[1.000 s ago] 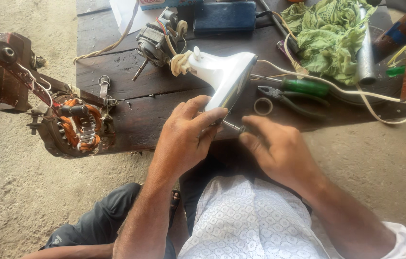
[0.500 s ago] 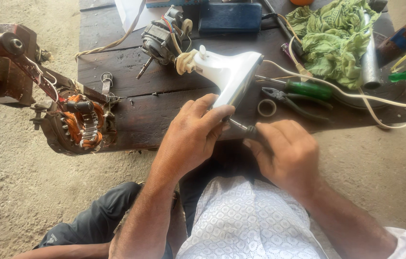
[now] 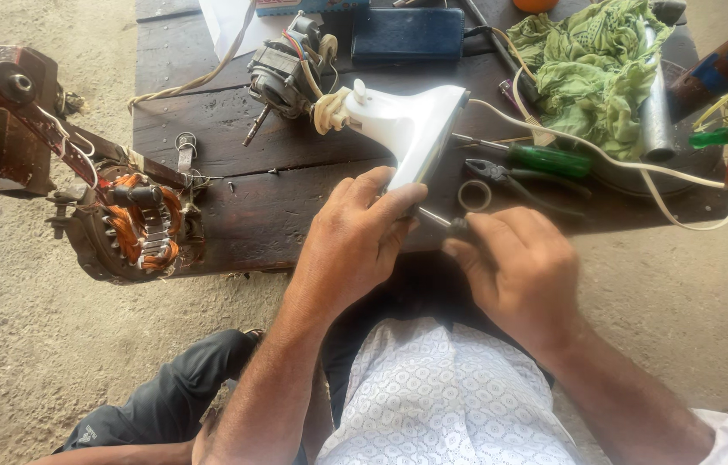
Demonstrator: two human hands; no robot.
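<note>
Copper-wound stator (image 3: 136, 226) hung off the dark wooden workbench (image 3: 235, 185) at its left edge. Right of it, the left hand (image 3: 355, 245) curled closed round the lower end of the white plastic housing (image 3: 402, 129), which lay on the bench. The right hand (image 3: 519, 267) pinched a screwdriver (image 3: 446, 224) against that end; its tip might have slipped toward the left fingers, since the housing was braced by grip alone.
</note>
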